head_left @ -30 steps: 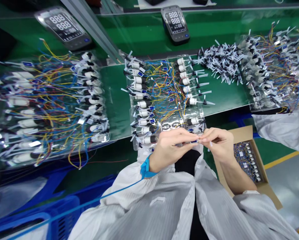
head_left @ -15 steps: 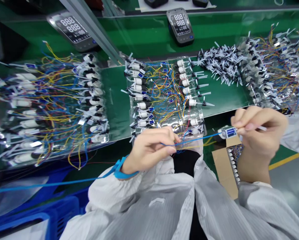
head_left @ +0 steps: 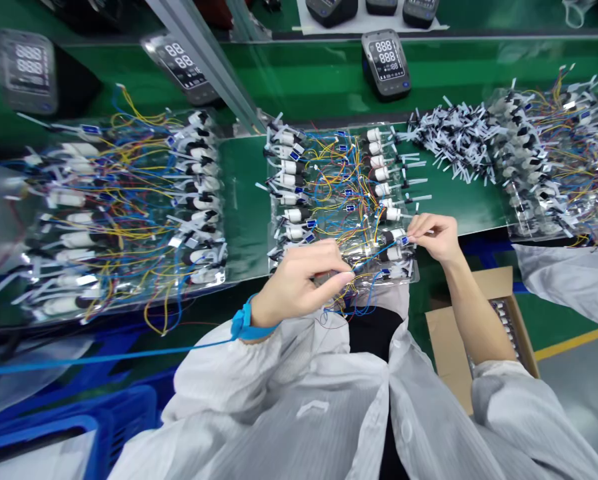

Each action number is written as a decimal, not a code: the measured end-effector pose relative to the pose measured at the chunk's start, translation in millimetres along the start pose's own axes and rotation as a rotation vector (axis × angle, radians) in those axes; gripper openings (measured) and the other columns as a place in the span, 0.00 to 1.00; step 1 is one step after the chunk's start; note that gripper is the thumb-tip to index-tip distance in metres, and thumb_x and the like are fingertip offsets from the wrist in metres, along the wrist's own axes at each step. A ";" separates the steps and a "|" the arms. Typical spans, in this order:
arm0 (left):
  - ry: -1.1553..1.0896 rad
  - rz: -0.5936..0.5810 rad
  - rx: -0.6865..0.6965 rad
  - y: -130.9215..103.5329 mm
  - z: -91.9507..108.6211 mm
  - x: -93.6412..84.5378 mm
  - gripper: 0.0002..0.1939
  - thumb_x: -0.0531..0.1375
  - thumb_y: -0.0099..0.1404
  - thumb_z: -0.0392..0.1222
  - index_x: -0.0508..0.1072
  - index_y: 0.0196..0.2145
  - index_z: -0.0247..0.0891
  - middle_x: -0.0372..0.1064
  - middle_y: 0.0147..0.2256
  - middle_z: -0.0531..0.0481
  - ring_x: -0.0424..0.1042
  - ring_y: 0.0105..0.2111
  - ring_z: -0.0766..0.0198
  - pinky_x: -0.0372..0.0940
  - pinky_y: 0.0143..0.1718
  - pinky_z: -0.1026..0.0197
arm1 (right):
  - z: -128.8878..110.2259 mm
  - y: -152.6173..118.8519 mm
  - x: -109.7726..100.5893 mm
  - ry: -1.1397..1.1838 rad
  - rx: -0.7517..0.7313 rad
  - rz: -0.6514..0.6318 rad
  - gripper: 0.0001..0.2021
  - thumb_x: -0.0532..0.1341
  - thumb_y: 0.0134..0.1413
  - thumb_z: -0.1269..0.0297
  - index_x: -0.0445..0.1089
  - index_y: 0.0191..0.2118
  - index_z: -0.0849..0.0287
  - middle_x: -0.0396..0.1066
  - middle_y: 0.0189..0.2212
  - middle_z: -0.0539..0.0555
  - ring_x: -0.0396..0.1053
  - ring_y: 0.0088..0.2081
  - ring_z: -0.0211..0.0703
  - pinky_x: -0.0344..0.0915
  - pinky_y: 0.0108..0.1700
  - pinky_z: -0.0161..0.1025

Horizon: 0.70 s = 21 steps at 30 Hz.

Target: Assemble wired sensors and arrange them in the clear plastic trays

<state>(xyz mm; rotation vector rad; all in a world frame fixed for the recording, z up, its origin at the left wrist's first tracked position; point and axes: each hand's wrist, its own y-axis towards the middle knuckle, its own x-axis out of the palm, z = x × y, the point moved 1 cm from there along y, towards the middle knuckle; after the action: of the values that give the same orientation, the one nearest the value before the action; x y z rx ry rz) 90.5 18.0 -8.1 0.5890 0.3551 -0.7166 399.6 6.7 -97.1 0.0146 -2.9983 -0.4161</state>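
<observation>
My left hand [head_left: 313, 277] is closed in a pinch above the near edge of the middle clear plastic tray [head_left: 346, 252], with thin wires at its fingertips, a blue wire [head_left: 379, 255] among them. That wire runs right to a small blue-and-silver part [head_left: 403, 241]. My right hand [head_left: 436, 238] pinches this part's end at the tray's right edge. White cylinders with black ends, such as one cylinder [head_left: 393, 213], line both sides of the tray. Yellow, blue and red wires tangle between them. A blue strap [head_left: 243, 323] circles my left wrist.
Similar filled trays stand left [head_left: 143, 293] and right [head_left: 521, 230]. A heap of black-and-white tube pieces [head_left: 456, 140] lies on the green bench [head_left: 246, 200]. Display units [head_left: 386, 63] stand behind. A cardboard box [head_left: 449, 353] and blue crate [head_left: 129, 420] are below. The wrist strap's cord [head_left: 109, 358] stretches left.
My right hand has moved left and away from me, bringing the blue-and-silver part down to the tray's right edge. My left hand keeps its pinch nearly in place. The view has shifted slightly.
</observation>
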 end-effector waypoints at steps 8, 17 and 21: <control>0.481 -0.246 -0.093 -14.9 -24.5 6.4 0.15 0.57 0.77 0.41 0.82 0.37 0.37 0.76 0.32 0.45 0.73 0.35 0.57 0.69 0.40 0.56 | -20.7 -2.7 14.4 -0.727 -0.170 -0.274 0.08 0.69 0.57 0.72 0.84 0.36 0.49 0.80 0.33 0.50 0.75 0.40 0.46 0.69 0.48 0.49; 0.518 -0.266 -0.181 -18.4 7.1 -5.1 0.17 0.58 0.78 0.45 0.80 0.55 0.36 0.81 0.53 0.40 0.80 0.51 0.48 0.73 0.56 0.43 | -61.5 1.9 -17.3 -0.577 -0.090 -0.296 0.18 0.75 0.56 0.55 0.82 0.51 0.48 0.81 0.49 0.55 0.75 0.55 0.55 0.70 0.61 0.55; 0.519 -0.287 -0.143 -4.0 21.0 -0.4 0.16 0.56 0.79 0.45 0.81 0.51 0.36 0.83 0.46 0.42 0.82 0.45 0.50 0.74 0.49 0.46 | -37.6 5.0 -32.7 -0.857 0.057 0.016 0.10 0.69 0.63 0.55 0.81 0.43 0.53 0.81 0.41 0.56 0.77 0.45 0.52 0.72 0.52 0.52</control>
<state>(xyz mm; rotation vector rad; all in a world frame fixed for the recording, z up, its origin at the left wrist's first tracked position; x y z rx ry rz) 89.7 2.8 7.0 0.5897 0.9798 -0.7995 436.4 2.2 -63.5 -0.2442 -3.8439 -0.4110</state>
